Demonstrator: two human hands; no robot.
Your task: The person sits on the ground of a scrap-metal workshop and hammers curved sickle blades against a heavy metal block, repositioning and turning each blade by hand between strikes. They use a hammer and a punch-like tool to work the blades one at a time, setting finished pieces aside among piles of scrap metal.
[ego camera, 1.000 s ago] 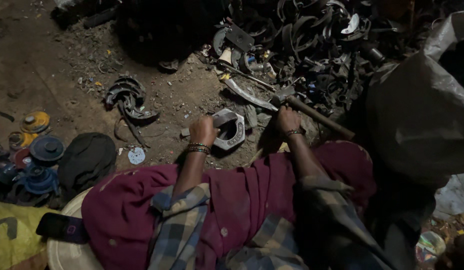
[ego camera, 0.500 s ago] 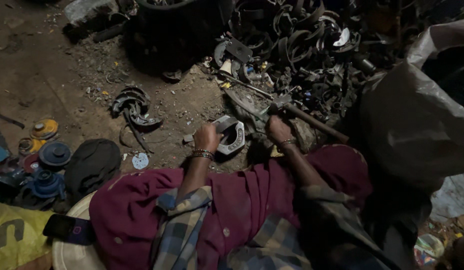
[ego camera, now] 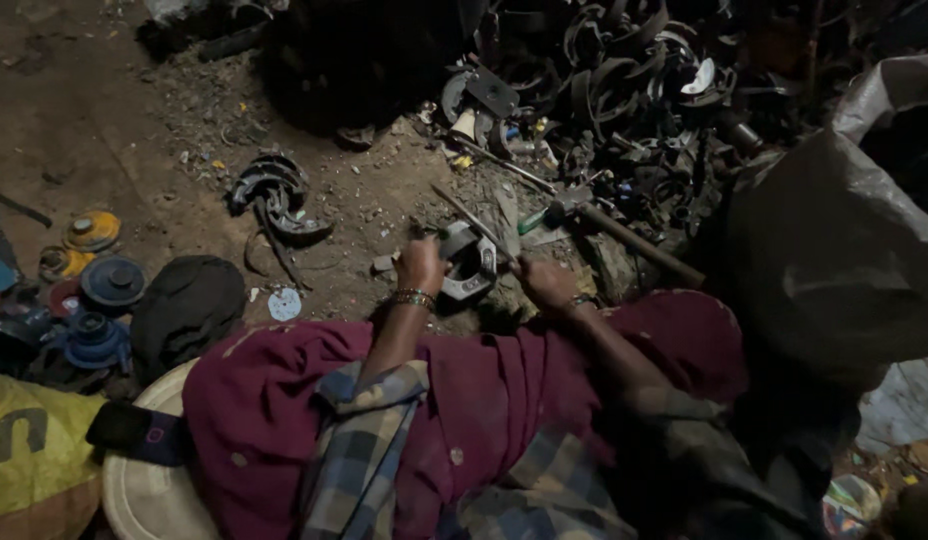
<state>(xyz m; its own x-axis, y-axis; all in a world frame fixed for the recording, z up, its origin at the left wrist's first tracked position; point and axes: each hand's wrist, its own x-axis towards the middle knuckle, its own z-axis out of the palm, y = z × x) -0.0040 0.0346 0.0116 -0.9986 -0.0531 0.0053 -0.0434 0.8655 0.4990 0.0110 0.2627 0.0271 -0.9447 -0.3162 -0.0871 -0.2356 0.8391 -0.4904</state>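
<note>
Far from you lies the big heap of dark scrap parts (ego camera: 644, 90), and at your right the grey sack (ego camera: 834, 250). The hammer (ego camera: 609, 225) rests on the dirt just beyond your hands. The grey metal housing (ego camera: 469, 265) sits on the ground between both hands, near your knees. Your left hand (ego camera: 421, 265) has its fingers closed on the left edge of the housing; your right hand (ego camera: 544, 282) is curled close to its right side, but whether it grips something I cannot tell. I think you should press the housing firmly down so it does not slide.
</note>
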